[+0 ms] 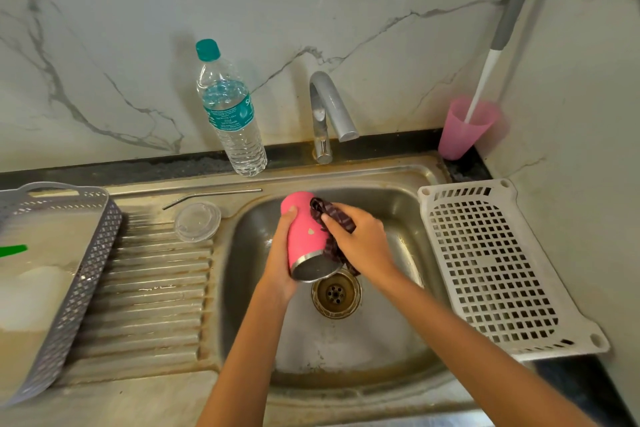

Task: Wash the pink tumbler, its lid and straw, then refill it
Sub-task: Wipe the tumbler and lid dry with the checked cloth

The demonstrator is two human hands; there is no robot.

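Note:
The pink tumbler (pixel 304 236) is tilted over the steel sink (pixel 391 350), its open steel rim facing me and down. My left hand (pixel 282 253) grips its left side. My right hand (pixel 360 239) presses a dark patterned cloth (pixel 327 215) against the tumbler's right side. The clear round lid (pixel 197 221) lies flat on the drainboard left of the basin. The bent metal straw (pixel 211 195) lies just behind the lid. The sink's drain (pixel 336 294) sits directly below the tumbler.
A water bottle (pixel 230 111) with a teal cap stands behind the sink, left of the tap (pixel 327 111). A pink cup (pixel 465 128) holding a long-handled brush stands in the back right corner. A white perforated tray (pixel 498 267) lies right of the basin, a grey basket (pixel 69 274) on the left.

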